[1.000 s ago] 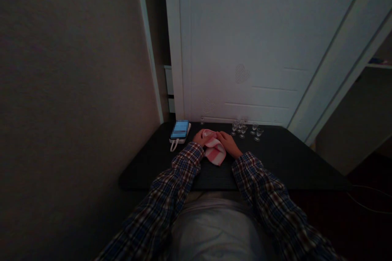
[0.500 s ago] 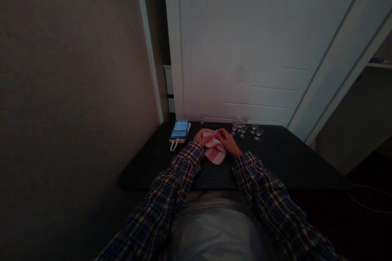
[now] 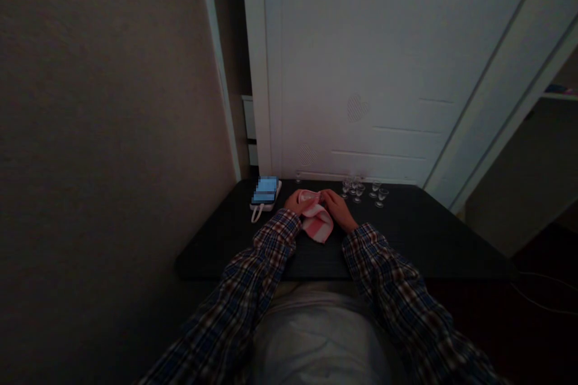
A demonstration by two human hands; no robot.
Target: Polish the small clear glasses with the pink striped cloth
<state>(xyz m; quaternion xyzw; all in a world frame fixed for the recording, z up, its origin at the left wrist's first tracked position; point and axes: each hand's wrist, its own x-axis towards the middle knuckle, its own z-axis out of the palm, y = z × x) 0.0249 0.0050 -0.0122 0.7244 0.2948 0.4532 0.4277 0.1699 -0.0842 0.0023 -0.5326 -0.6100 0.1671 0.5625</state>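
Both my hands meet over a pink and white striped cloth on a black table. My left hand grips the cloth's upper left part with its fingers curled. My right hand pinches the cloth's top edge from the right. Whether something small sits inside the cloth is hidden. My plaid sleeves reach in from below.
Several small stemmed glasses stand just right of my hands, near the table's back edge. A phone with a lit blue screen lies on a white device at the back left. A white door rises directly behind the table.
My right hand's fingers have shifted slightly along the top of the cloth. Otherwise both hands and the cloth stay in place.
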